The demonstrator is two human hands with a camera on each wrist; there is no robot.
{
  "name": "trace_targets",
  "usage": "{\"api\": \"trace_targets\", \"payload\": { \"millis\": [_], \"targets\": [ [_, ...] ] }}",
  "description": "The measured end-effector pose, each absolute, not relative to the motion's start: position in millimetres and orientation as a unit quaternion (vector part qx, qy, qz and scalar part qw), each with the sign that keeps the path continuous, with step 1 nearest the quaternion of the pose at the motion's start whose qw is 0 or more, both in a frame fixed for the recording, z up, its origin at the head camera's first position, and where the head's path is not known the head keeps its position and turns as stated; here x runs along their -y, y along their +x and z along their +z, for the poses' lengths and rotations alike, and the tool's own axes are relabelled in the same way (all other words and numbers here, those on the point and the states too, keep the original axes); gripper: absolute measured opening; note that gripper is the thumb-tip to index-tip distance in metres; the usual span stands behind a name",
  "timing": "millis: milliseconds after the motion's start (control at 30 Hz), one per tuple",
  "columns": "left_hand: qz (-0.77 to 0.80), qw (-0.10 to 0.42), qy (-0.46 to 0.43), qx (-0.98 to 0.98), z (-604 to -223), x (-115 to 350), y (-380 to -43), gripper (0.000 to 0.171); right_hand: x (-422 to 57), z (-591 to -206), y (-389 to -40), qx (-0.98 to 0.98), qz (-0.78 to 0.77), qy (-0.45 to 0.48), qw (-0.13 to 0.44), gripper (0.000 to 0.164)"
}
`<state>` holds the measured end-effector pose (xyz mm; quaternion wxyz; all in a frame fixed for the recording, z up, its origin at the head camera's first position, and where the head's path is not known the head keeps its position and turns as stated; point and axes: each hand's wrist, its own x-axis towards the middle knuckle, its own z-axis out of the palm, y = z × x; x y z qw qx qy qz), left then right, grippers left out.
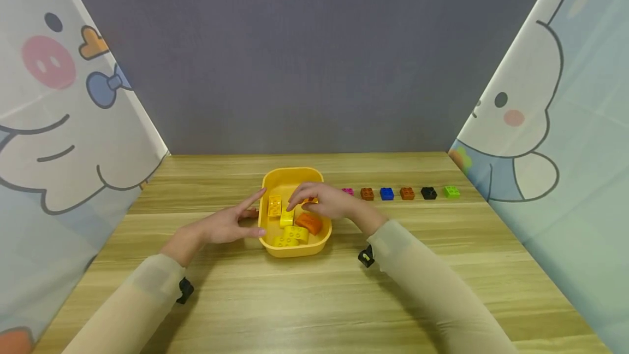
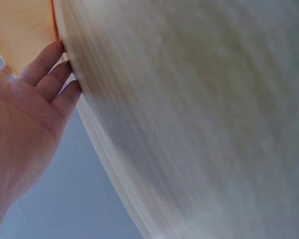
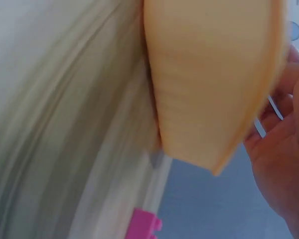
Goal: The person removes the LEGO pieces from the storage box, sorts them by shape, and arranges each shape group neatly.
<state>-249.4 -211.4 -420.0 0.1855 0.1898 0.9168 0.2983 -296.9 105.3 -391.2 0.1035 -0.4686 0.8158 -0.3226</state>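
We see our left grip (image 1: 227, 225) spread against a yellow tub (image 1: 296, 253) near the far edge of the desk (image 1: 290, 305); our right grip (image 1: 325, 201) hangs inside over blocks (image 1: 297, 234), whether pinching any we cannot tell.

Both arms (image 1: 130, 302) reach forward, left hand (image 1: 226, 225) splayed, right hand (image 1: 325, 200) loosely bent.
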Motion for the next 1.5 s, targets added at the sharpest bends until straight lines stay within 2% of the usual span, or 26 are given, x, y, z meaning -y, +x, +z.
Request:
{"api": "trace_targets", "payload": {
  "millis": [200, 467, 700, 933, 1100, 1267, 1500],
  "targets": [
    [0.301, 0.184, 0.196, -0.915, -422.6, 209.6, -249.9, 0.102, -85.1, -405.6, -309.0, -0.844, -0.276, -0.453, 0.083, 0.036],
    [0.307, 0.184, 0.195, -0.913, -423.8, 212.2, -250.2, 0.102, -71.7, -413.8, -308.5, -0.896, -0.099, -0.427, 0.063, 0.035],
    [0.306, 0.183, 0.198, -0.913, -424.3, 213.6, -249.0, 0.101, -68.8, -418.3, -306.4, -0.909, -0.072, -0.409, 0.043, 0.029],
    [0.307, 0.181, 0.2, -0.913, -422.4, 212.9, -248.8, 0.102, -68.7, -416.7, -305.3, -0.912, -0.071, -0.402, 0.041, 0.041],
    [0.309, 0.184, 0.202, -0.911, -421.3, 212.3, -249.4, 0.103, -68.8, -415.1, -304.2, -0.912, -0.054, -0.404, 0.053, 0.039],
    [0.312, 0.187, 0.201, -0.91, -421.0, 212.2, -249.2, 0.102, -69.2, -415.4, -303.8, -0.914, -0.05, -0.397, 0.071, 0.048],
    [0.312, 0.186, 0.199, -0.91, -424.2, 213.1, -250.5, 0.103, -66.7, -416.1, -303.9, -0.919, -0.026, -0.389, 0.061, 0.055]
  ]
}}
